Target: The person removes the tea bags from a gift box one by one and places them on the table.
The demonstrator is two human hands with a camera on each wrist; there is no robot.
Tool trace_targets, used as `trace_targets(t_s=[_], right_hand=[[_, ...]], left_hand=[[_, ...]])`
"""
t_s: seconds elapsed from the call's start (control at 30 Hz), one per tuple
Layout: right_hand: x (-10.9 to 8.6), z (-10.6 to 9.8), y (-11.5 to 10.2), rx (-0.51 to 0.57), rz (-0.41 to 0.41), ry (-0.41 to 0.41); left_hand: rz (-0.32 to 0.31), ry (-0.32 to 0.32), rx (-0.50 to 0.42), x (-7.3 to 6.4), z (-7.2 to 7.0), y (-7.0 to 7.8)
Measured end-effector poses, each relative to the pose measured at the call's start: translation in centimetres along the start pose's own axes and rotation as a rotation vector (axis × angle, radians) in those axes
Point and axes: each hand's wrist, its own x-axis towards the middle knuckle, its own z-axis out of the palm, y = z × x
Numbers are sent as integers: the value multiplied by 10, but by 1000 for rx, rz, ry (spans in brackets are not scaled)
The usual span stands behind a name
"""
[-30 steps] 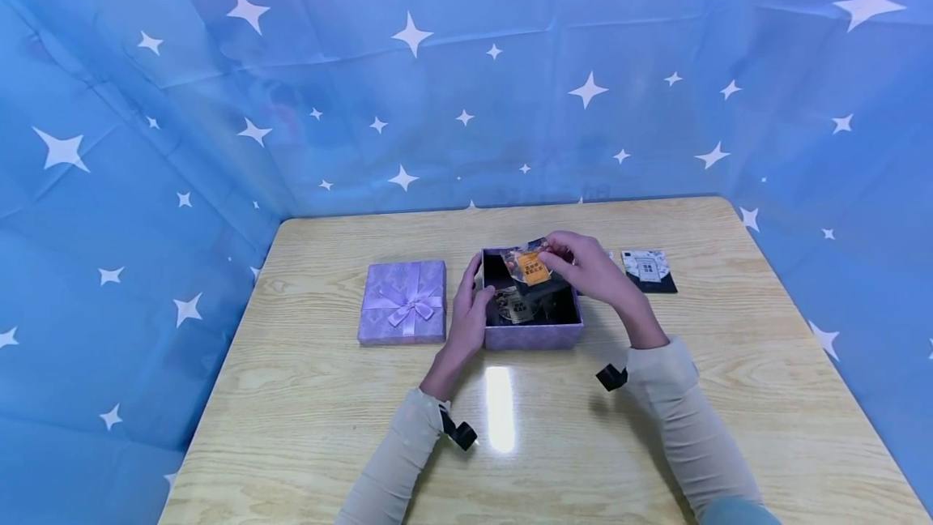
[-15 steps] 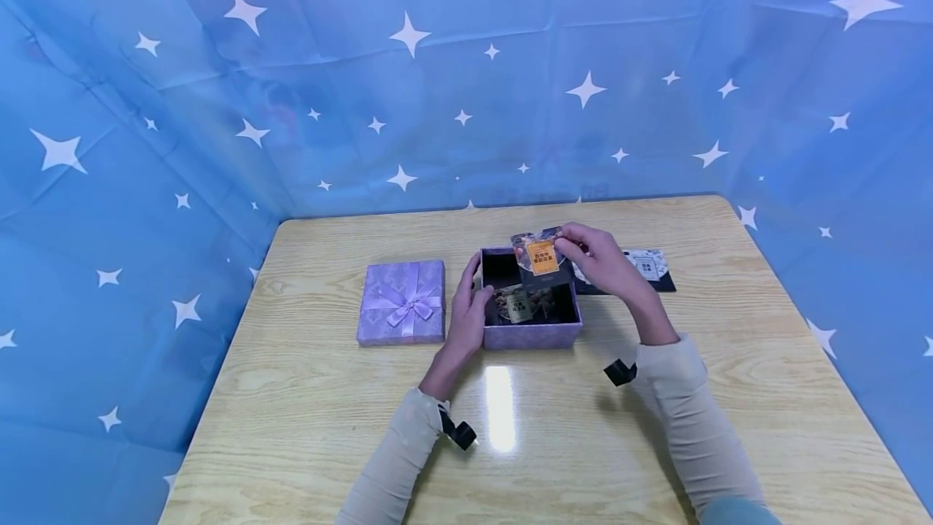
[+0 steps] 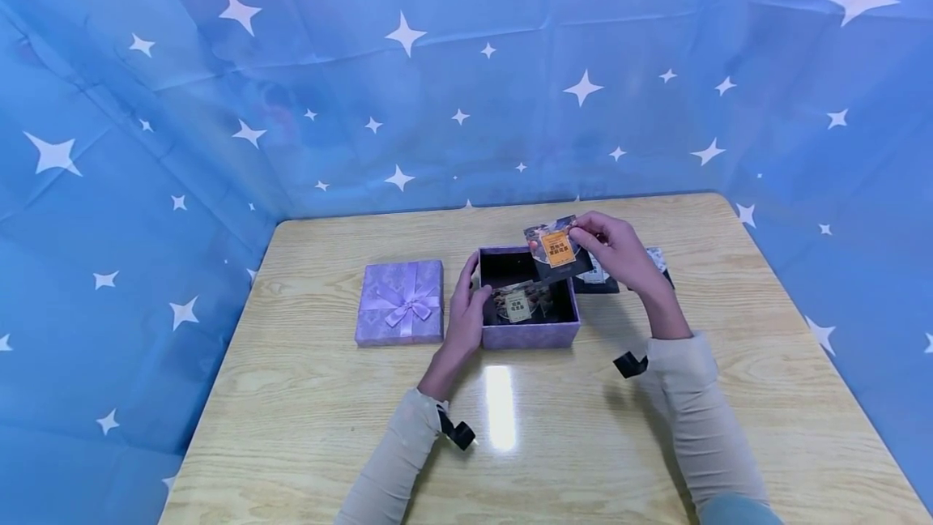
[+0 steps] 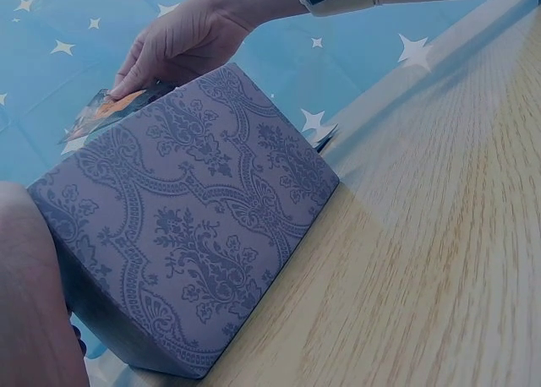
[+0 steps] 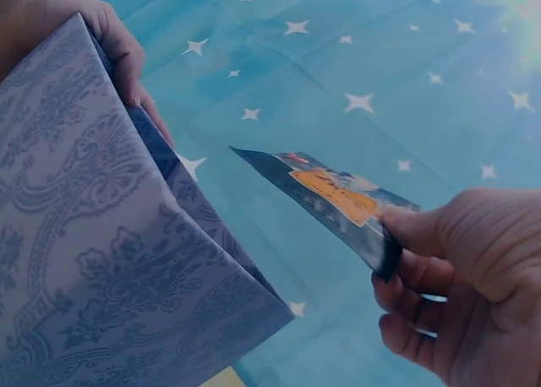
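My right hand (image 3: 614,248) pinches a flat dark packet with an orange label (image 3: 558,249) between thumb and fingers. The packet is tilted above the back right of an open purple gift box (image 3: 532,337); in the right wrist view the same packet (image 5: 334,197) is in the air beside the box. My left hand (image 3: 466,306) grips the box's left wall, its thumb at the rim. Inside the box a dark packet with a pale label (image 3: 518,306) leans near the front. In the left wrist view the patterned box side (image 4: 203,209) hides the interior.
A purple lid with a ribbon bow (image 3: 400,304) lies left of the box. Right of it a dark packet with a whitish label (image 3: 596,278) lies on the wooden table (image 3: 568,436), with another packet (image 3: 658,261) partly behind my right hand. A starry blue cloth (image 3: 466,79) hangs behind.
My right hand has lifted the orange-label packet up and to the right, from over the box's inside toward its back right corner. My left hand stays on the box.
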Motion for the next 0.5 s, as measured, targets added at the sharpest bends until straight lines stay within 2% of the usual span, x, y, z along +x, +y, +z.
trace_targets(t_s=[0.27, 0.5], right_hand=[[-1, -3, -5, -6, 38, 39], [-5, -7, -3, 8, 26, 66]], left_hand=[[22, 13, -17, -2, 0, 0], [28, 10, -2, -2, 0, -1]])
